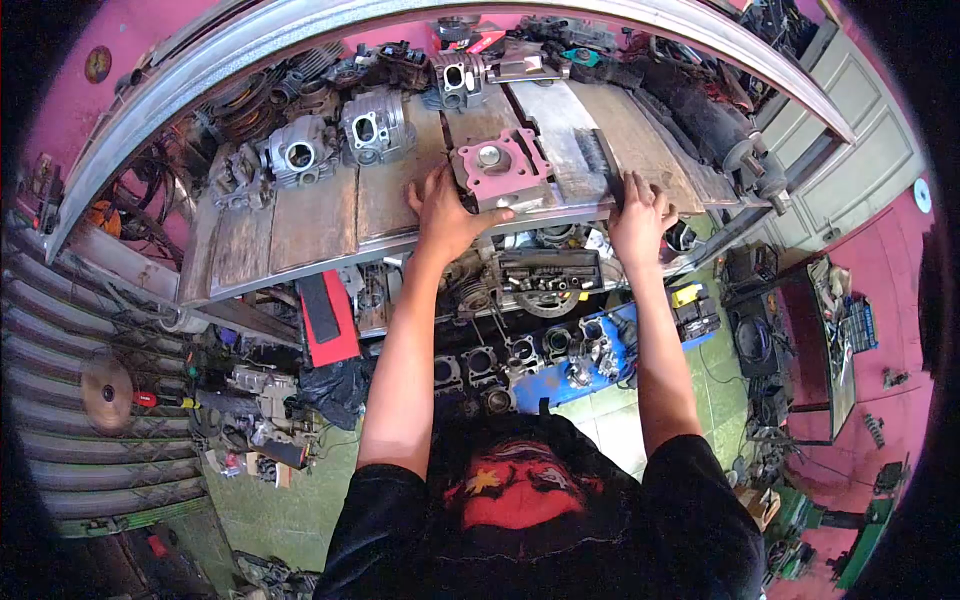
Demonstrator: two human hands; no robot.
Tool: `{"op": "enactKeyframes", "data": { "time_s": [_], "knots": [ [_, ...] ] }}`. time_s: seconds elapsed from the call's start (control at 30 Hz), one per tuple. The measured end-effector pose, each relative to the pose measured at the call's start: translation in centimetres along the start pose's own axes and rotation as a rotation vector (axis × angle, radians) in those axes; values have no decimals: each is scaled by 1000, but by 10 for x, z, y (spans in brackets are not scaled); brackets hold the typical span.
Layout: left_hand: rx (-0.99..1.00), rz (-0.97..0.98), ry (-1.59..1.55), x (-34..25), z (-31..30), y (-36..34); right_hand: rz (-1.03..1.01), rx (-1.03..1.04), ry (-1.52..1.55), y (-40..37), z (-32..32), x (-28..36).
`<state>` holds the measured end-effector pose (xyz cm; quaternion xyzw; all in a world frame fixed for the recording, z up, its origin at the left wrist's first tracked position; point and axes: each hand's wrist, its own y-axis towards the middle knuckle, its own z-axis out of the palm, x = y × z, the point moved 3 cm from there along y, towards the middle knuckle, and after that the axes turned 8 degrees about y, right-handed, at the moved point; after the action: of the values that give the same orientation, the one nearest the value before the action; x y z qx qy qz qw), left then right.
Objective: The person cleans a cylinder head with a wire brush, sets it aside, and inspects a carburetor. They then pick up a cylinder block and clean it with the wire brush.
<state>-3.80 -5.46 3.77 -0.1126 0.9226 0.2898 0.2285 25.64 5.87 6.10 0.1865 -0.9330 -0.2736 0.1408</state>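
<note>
Far left: a round brown disc (107, 391) is showing in front of the slatted shutter (70, 340). On the table (312, 228), left end, a small grey casting (240, 182) is sitting beside a bigger cylinder head (300, 152); a second head (373, 128) is standing right of that, port facing near side. Below the table's near edge, a red panel (333, 335) is hanging around a dark strip.

Left hand (447, 215) is grasping the near-left corner of the pink-faced block (500, 168): fingers along its left side, thumb lying across the front. Block is sitting near the table's front edge, between both hands, pink face up, round silver part showing in its bore. Behind it, a third head (458, 80) is standing on the far side. Below, a parts tray (548, 268) is holding small metal pieces; nearer, metal parts are lying on a blue surface (548, 388).

Right hand (640, 222) is resting at the front edge, right of the block and apart from it, fingers bending over the boards; can't tell if they're gripping anything. Far right, a dark cylinder (700, 118) is lying along the table's end.
</note>
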Motion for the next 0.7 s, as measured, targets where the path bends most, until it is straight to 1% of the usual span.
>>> {"op": "enactKeyframes", "data": {
  "time_s": [0.03,0.1,0.17,0.2,0.23,0.27,0.3,0.37,0.43,0.5,0.53,0.57,0.7],
  "knots": [
    [-11,3,1,1,2,1,-2,-1,3,-1,-7,9],
    [-19,6,2,1,3,1,-145,79,235,-6,-14,36],
    [-7,18,2,-3,-1,1,-199,172,365,-9,-8,62],
    [-6,15,5,-5,0,-2,-253,152,427,-11,-1,70],
    [-101,42,0,-8,-1,-6,-309,130,490,-12,6,76],
    [-203,71,-3,-11,-4,-8,-316,126,496,-13,13,80],
    [-213,71,5,-13,-3,-11,-299,118,535,-13,19,84],
    [-370,14,116,-19,-4,-28,-287,110,581,-12,26,87],
    [-355,-9,131,-26,-5,-36,-297,110,615,-14,32,88],
    [-427,75,230,-33,-4,-44,-284,89,674,-19,37,88],
    [-429,89,245,-32,-2,-47,-264,54,699,-20,39,87],
    [-430,86,251,-30,-1,-47,-246,19,724,-20,41,86],
    [-375,43,279,-25,2,-48,-218,46,763,-19,46,86]
  ]
}}
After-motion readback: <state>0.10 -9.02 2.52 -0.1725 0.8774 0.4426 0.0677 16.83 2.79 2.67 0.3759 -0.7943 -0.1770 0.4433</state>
